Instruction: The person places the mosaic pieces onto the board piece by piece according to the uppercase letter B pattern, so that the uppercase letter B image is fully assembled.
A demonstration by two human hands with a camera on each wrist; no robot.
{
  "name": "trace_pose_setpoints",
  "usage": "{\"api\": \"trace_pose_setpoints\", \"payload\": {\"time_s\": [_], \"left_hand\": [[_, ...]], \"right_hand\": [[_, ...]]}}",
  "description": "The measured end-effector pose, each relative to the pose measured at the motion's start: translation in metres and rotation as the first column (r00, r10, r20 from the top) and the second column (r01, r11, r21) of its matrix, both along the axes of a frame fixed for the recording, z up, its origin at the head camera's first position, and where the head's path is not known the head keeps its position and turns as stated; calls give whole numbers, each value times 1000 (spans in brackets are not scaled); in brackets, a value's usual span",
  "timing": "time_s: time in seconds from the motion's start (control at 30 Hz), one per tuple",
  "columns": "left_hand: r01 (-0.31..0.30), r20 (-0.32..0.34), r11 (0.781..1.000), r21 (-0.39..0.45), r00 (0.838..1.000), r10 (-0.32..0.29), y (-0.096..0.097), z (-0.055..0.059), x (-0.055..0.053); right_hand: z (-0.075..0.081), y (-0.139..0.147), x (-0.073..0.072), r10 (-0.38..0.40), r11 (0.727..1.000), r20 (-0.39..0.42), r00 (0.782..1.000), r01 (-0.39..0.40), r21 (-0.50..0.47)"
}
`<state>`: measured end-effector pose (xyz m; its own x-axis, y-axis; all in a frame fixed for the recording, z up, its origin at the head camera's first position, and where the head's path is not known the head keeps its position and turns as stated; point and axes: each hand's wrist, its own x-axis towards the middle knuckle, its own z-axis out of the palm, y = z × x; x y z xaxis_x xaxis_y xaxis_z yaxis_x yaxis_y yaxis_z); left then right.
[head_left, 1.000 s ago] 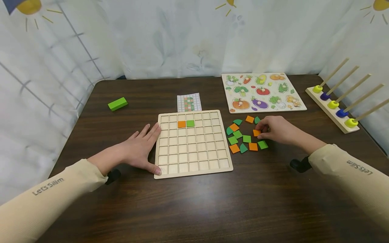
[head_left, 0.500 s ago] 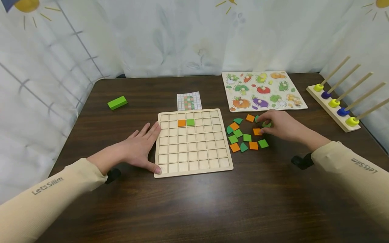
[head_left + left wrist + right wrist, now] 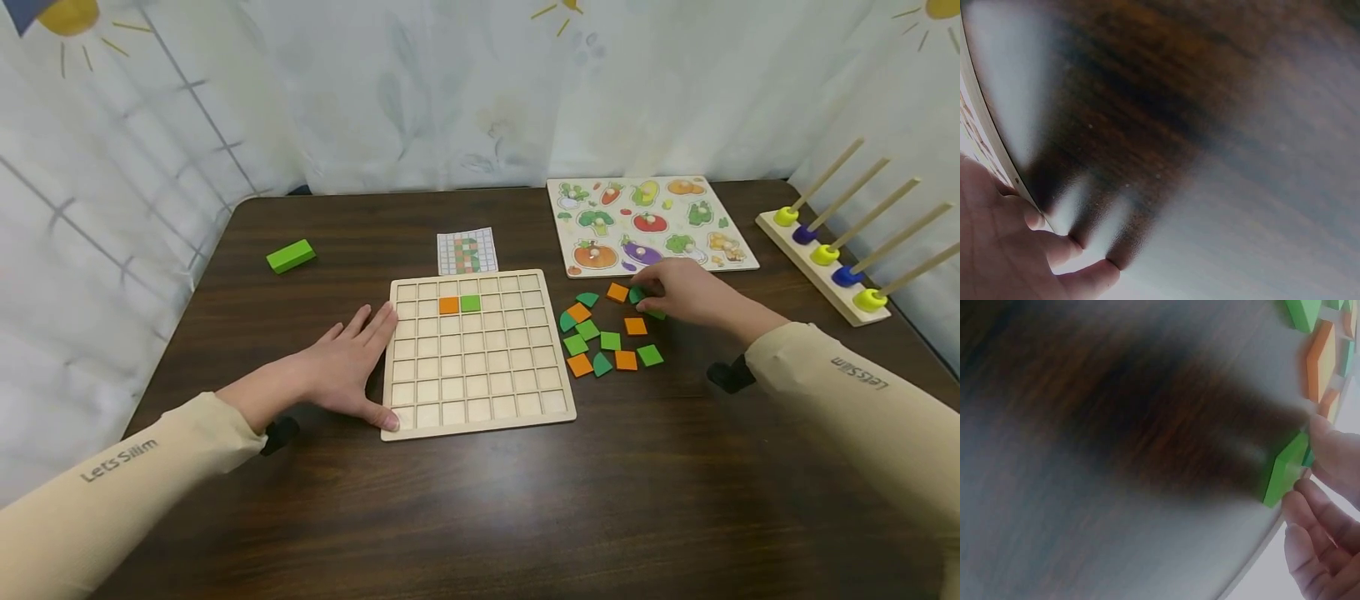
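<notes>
A wooden grid board (image 3: 480, 375) lies mid-table, an orange square tile (image 3: 448, 306) and a green square tile (image 3: 470, 303) side by side in its upper cells. My left hand (image 3: 348, 362) rests along its left edge with fingers spread; the left wrist view shows the fingertips on the table beside the rim. At the far end of the loose tiles, my right hand (image 3: 684, 292) pinches a dark green quarter-circle tile (image 3: 636, 294) with thumb and index finger. Beneath that hand lies a green square tile (image 3: 1286, 469), partly hidden in the head view. Just nearer is a loose orange square tile (image 3: 635, 327).
Several orange and green tiles (image 3: 610, 341) lie right of the board. Behind it is a printed pattern card (image 3: 467, 252). A vegetable peg puzzle (image 3: 667, 225) and a peg stacker (image 3: 821, 267) stand back right; a green block (image 3: 291, 257) lies back left.
My right hand has let go of the orange tile and moved away from me to the dark green quarter-circle tile. The left hand stays on the board's edge.
</notes>
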<state>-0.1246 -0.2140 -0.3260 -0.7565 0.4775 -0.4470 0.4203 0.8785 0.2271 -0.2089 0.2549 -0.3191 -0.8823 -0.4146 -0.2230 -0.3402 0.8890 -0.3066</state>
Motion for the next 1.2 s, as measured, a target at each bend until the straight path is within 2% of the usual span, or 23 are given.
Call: {"api": "trace_pose_setpoints", "payload": {"time_s": [0.27, 0.47, 0.6, 0.73, 0.9, 1.07, 1.2], "left_hand": [[6, -10, 1000, -5, 1000, -6, -1, -2, 0], [14, -15, 1000, -8, 1000, -15, 0, -3, -2], [15, -14, 1000, -5, 1000, -15, 0, -3, -2], [10, -13, 1000, -2, 1000, -10, -1, -2, -1], [10, -12, 1000, 0, 1000, -10, -1, 0, -1], [10, -8, 1000, -2, 1000, -10, -1, 0, -1], [7, -5, 1000, 1, 1000, -7, 0, 0, -1]], "right_hand": [[-2, 2, -3, 17, 1000, 14, 1000, -17, 20], [-2, 3, -2, 78, 996, -16, 997, -78, 31], [-1, 3, 0, 83, 997, -32, 996, -83, 5], [6, 7, -1, 46, 999, -37, 998, -46, -10], [14, 23, -2, -12, 999, -10, 1000, 12, 42], [11, 35, -3, -74, 990, 44, 996, 68, 125], [10, 41, -4, -90, 983, 82, 993, 75, 168]]}}
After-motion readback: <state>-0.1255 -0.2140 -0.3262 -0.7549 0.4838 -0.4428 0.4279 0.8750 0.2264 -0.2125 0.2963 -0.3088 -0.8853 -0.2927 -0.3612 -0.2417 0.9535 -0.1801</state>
